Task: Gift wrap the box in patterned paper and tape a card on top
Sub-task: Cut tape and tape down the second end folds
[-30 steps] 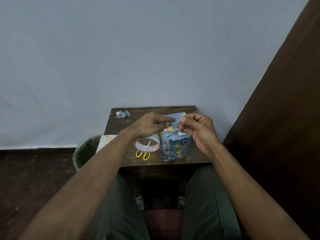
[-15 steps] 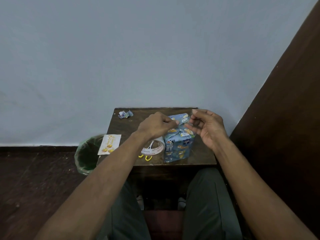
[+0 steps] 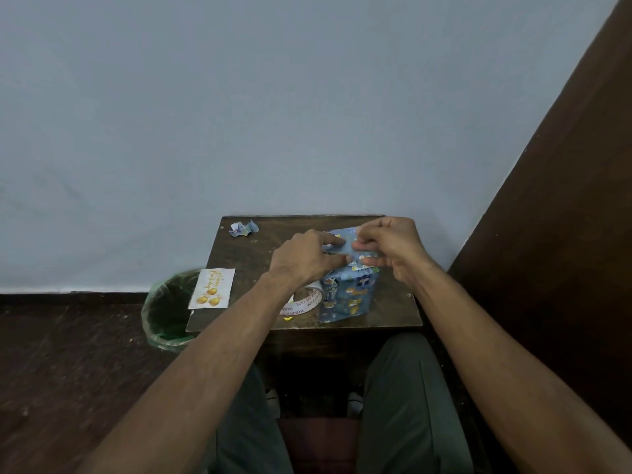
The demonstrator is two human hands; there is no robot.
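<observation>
Box (image 3: 349, 295) stands upright in blue animal-print paper, top flap raised.

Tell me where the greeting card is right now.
In the head view, the card lies flat at the table's left edge, overhanging the green-lined bin, left of the tape roll.

Both forearms reach forward, converging over the person's lap. Left hand (image 3: 307, 256) is knuckles up, fingers curled, tips pinching at the right hand. Right hand (image 3: 393, 246) sits just beside it, fingers curled inward, thumb and fingertips pinched together.
</observation>
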